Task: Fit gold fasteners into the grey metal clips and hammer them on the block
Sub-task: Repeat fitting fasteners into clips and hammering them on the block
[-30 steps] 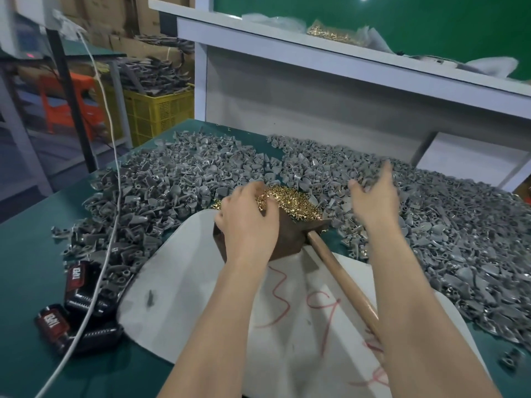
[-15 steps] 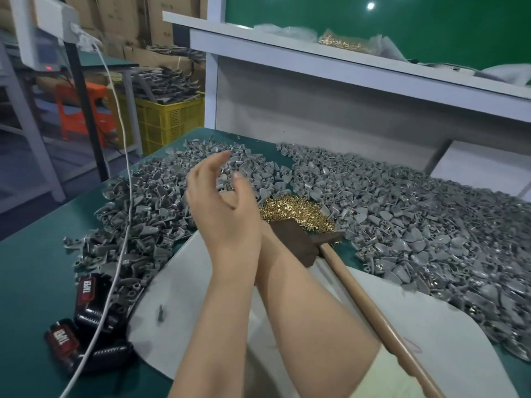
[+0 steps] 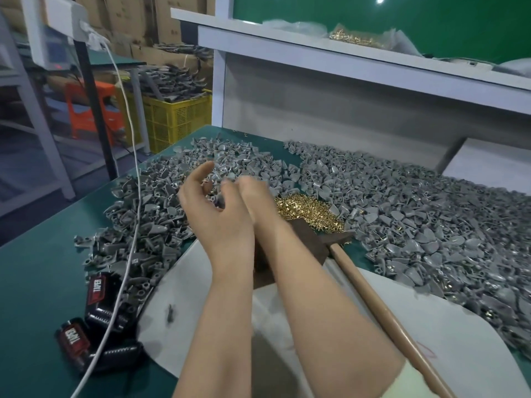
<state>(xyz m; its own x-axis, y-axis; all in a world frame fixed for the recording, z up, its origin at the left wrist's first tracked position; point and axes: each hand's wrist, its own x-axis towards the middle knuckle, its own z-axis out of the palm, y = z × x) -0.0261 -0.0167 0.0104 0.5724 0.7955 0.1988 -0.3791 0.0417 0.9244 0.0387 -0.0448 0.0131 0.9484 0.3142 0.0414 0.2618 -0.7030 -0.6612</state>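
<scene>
Grey metal clips [image 3: 402, 214] lie heaped across the green table [image 3: 37, 282], on both sides of my hands. A mound of gold fasteners [image 3: 304, 211] sits on the far end of the dark brown block [image 3: 304, 237]. My hands meet just above the block's left end. My left hand [image 3: 212, 214] is cupped with the thumb up, and a few gold fasteners show in its palm. The blurred fingertips of my right hand [image 3: 253, 196] reach into that palm and pinch a grey clip [image 3: 215, 198]. A hammer with a wooden handle [image 3: 373, 300] lies with its head against the block.
A white sheet [image 3: 431, 340] covers the table under the block. Dark bottles [image 3: 97, 291] and a white cable [image 3: 129, 225] lie at the left. A bag of gold fasteners [image 3: 359, 38] sits on the white shelf behind. A yellow crate [image 3: 178, 116] stands beyond the table.
My left hand lifted off the gold mound with fasteners in it. My right hand left the clip pile on the right and swung left to meet it.
</scene>
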